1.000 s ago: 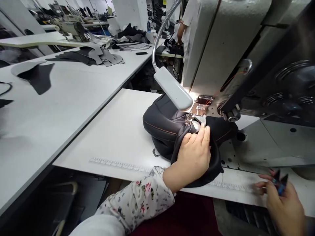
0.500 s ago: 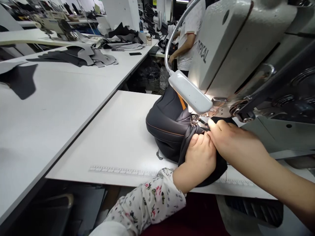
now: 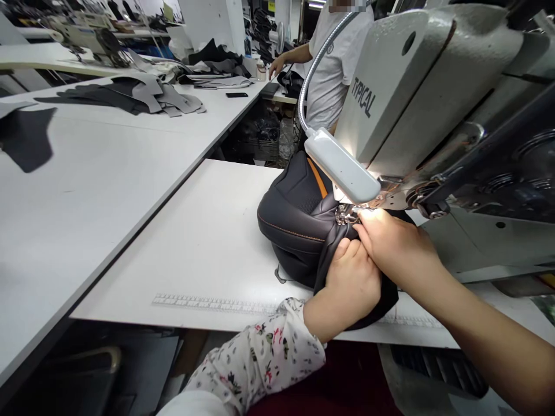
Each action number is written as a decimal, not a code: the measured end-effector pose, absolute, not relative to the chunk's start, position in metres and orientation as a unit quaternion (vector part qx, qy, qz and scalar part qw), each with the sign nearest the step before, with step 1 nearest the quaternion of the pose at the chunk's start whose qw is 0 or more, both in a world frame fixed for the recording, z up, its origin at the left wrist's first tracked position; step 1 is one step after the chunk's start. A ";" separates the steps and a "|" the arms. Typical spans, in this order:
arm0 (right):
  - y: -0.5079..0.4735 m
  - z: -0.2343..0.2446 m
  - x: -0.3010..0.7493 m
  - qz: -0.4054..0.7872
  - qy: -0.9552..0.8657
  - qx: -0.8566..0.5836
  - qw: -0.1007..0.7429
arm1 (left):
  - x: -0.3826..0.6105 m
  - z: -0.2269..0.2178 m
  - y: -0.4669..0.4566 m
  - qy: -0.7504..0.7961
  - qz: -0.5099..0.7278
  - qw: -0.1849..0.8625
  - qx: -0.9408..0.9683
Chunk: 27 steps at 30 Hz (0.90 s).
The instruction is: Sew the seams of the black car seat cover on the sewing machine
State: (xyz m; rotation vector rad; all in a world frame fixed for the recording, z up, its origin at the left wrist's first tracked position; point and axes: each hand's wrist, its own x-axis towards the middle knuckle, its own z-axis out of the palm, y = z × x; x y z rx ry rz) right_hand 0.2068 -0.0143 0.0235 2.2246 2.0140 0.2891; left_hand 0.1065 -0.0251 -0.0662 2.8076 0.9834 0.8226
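Note:
A black padded cover (image 3: 299, 225) with orange stitching and an orange strip lies bunched under the presser foot (image 3: 346, 214) of a sewing machine (image 3: 399, 86) marked TYPICAL. My left hand (image 3: 353, 274) is closed on a fold of the cover, just in front of the presser foot. Beside it, touching it, my right hand (image 3: 392, 237) pinches the cover's edge close to the foot's right side. Its fingertips are partly hidden. A grey lamp (image 3: 342, 166) on a bendy metal neck lights the needle area, and the needle itself is hard to make out.
A printed ruler scale (image 3: 212, 303) runs along the front of the white machine table (image 3: 186, 231). On the long white table (image 3: 108, 162) at left lie dark and grey cut pieces (image 3: 130, 95) and a phone (image 3: 236, 95). A person (image 3: 332, 63) stands behind the machine.
My right hand has shifted left, closer to the presser foot. The left hand stays on the cover. The person behind has turned and now reaches an arm toward the long table.

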 end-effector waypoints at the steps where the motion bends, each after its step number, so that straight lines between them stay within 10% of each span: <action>1: -0.011 0.025 0.204 0.085 0.660 0.744 0.067 | 0.107 -0.066 -0.025 0.317 0.267 0.030 0.910; 6: -0.008 0.025 0.214 0.078 0.660 0.745 0.052 | 0.105 -0.063 -0.025 0.319 0.278 0.051 0.905; 14: -0.080 -0.006 0.273 0.149 0.676 0.670 -0.269 | 0.085 -0.054 -0.027 0.296 0.360 0.260 0.846; 27: -0.059 -0.039 0.256 0.033 0.686 0.628 -0.367 | 0.072 -0.064 -0.014 0.168 0.359 0.297 0.869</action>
